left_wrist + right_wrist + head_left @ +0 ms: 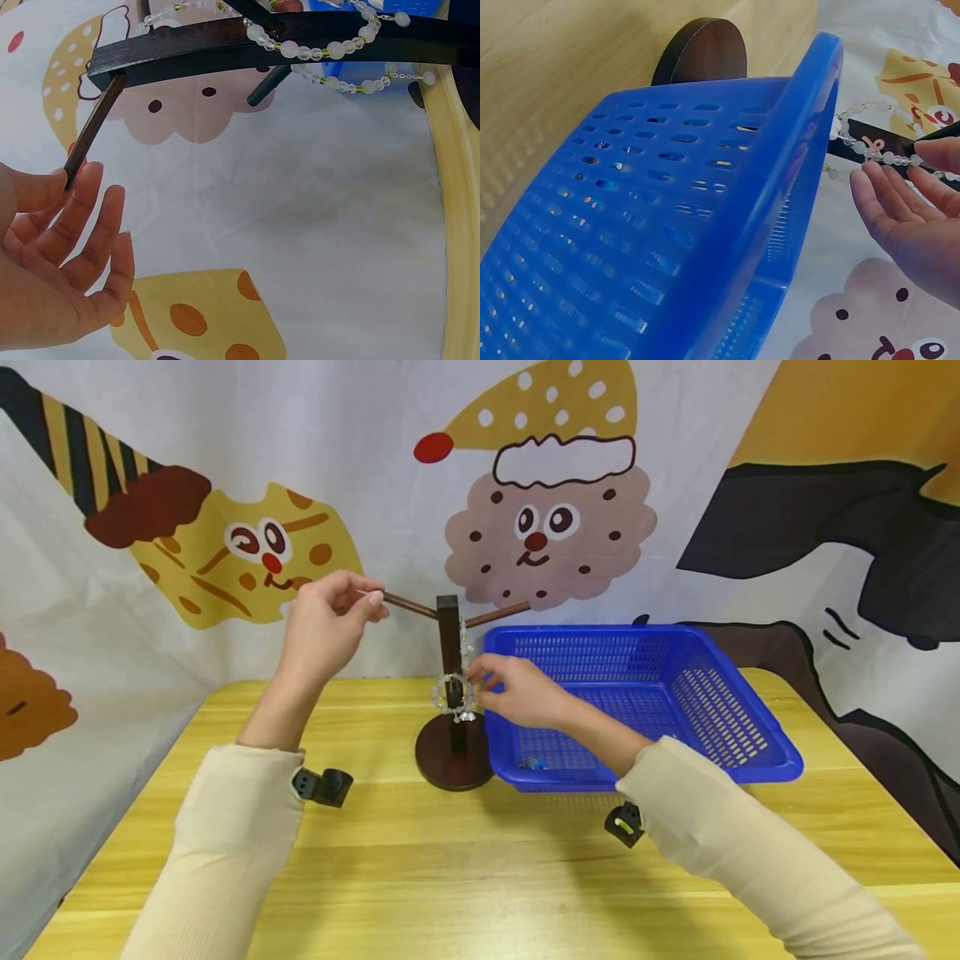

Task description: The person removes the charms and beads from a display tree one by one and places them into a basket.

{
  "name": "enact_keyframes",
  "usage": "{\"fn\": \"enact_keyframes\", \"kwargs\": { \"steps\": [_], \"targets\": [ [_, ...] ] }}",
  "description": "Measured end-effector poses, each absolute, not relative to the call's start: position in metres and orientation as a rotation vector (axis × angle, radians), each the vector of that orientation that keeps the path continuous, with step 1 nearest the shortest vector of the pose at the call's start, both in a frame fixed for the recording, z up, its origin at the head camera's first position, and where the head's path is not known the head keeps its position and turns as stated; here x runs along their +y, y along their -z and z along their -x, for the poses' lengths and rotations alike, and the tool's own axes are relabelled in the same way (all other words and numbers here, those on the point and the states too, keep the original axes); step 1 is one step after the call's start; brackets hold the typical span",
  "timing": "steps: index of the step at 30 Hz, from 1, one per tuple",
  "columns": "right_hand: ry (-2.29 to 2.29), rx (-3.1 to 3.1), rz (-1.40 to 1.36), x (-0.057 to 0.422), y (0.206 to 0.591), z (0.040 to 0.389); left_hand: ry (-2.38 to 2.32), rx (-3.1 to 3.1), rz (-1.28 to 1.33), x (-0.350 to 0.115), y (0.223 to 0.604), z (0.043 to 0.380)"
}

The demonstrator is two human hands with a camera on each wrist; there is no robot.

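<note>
A dark wooden stand with slanted pegs rises from a round base. My left hand pinches the tip of its upper left peg between thumb and index finger, the other fingers loosely bent. A bracelet of clear and pale pink beads with small green ones loops over a lower peg on the stand's front. My right hand pinches the right side of that bracelet, its thumb and fingertips at the beads in the right wrist view. Another bead strand hangs along the post's right side.
Right beside the stand, a blue plastic basket sits on the wooden table; a small blue item lies inside near its front left corner. Behind the table hangs a cloth printed with cartoon figures.
</note>
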State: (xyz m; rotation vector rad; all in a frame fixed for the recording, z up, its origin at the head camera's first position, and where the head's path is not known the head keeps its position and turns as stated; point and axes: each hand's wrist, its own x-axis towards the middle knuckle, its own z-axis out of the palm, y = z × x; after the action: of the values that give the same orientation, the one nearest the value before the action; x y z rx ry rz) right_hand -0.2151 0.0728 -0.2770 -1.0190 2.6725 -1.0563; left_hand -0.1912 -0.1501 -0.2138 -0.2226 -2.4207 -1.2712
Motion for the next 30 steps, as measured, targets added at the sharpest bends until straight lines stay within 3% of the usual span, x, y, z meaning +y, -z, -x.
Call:
{"fn": "enact_keyframes", "kwargs": {
  "steps": [30],
  "targets": [
    [1.138, 2.721, 0.975, 0.062, 0.283, 0.214, 1.262, -2.439, 0.207, -0.151, 0.213, 0.191]
  ]
}}
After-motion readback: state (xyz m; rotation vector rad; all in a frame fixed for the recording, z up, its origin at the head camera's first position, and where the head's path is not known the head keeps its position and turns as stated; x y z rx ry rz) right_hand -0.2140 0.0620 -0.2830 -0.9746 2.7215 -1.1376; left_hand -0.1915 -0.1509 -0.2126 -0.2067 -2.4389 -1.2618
